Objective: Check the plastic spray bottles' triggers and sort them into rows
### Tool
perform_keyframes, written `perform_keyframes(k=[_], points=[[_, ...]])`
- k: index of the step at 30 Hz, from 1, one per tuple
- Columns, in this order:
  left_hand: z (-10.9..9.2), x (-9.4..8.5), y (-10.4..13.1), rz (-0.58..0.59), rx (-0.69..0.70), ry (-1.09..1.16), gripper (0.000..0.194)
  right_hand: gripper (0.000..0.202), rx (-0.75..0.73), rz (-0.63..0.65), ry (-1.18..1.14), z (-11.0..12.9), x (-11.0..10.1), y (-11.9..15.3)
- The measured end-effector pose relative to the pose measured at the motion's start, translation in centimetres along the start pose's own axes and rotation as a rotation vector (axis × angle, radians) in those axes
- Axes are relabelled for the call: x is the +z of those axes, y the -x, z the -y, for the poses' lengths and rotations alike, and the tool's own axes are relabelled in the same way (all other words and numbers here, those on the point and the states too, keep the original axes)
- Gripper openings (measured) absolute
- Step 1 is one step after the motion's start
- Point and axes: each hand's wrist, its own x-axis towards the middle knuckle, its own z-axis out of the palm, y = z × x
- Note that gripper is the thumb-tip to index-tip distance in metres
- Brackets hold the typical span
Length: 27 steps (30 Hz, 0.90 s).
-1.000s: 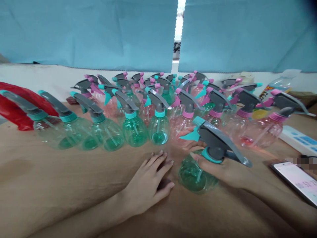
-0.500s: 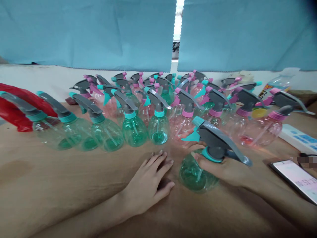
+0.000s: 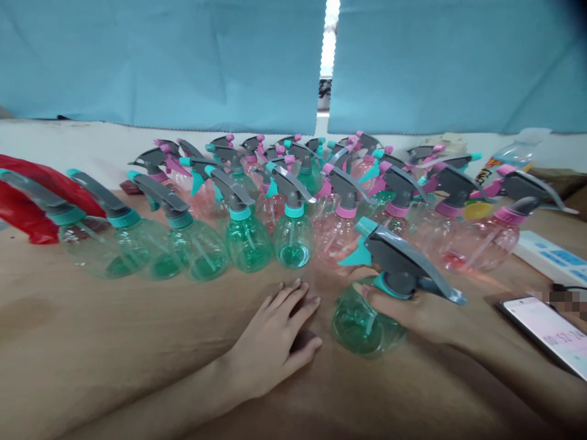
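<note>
My right hand (image 3: 419, 315) is wrapped round the neck and upper body of a green spray bottle (image 3: 367, 324) with a grey and teal trigger head. The bottle's base looks to be on the table, and part of its body is hidden by my fingers. To its left, my left hand (image 3: 279, 336) lies palm down on the wooden table (image 3: 151, 342) with fingers spread, holding nothing. Just beyond my hands stand a green spray bottle (image 3: 249, 244), a clear green one (image 3: 294, 238) and a pink one (image 3: 337, 235).
Several more green and pink spray bottles stand in rows behind. A red plastic bag (image 3: 41, 201) lies at far left. On the right are a phone (image 3: 545, 330) with a lit timer, a white power strip (image 3: 554, 256) and a large clear bottle (image 3: 518, 153). Blue curtains (image 3: 160, 61) hang behind.
Almost nothing differs: both hands and the held spray bottle stay in place. The view has shifted very slightly, and the phone's timer has advanced.
</note>
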Motion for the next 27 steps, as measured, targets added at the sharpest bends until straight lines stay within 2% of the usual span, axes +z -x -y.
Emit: perform_keyframes(k=[3,5,13,19,23,27], points=[[0.0,0.0,0.0,0.003,-0.004,-0.004,0.051,0.025,0.104,0.082,-0.133,1.0,-0.1,-0.3],[0.0,0.1,0.0,0.004,-0.007,-0.006,0.051,0.028,0.143,0.055,-0.143,1.1,0.0,-0.2],[0.1,0.1,0.0,-0.011,-0.003,0.000,0.050,0.029,0.169,-0.092,-0.126,0.2,0.9,0.1],[0.2,0.3,0.1,-0.020,0.000,-0.002,0.050,0.034,0.137,0.021,-0.133,1.1,0.3,-0.2],[0.3,0.2,0.1,-0.029,0.000,0.010,0.050,0.035,0.152,-0.015,-0.166,1.2,0.3,-0.3],[0.2,0.2,0.1,-0.036,0.004,0.019,0.050,0.037,0.135,0.010,-0.158,1.3,0.3,-0.5]])
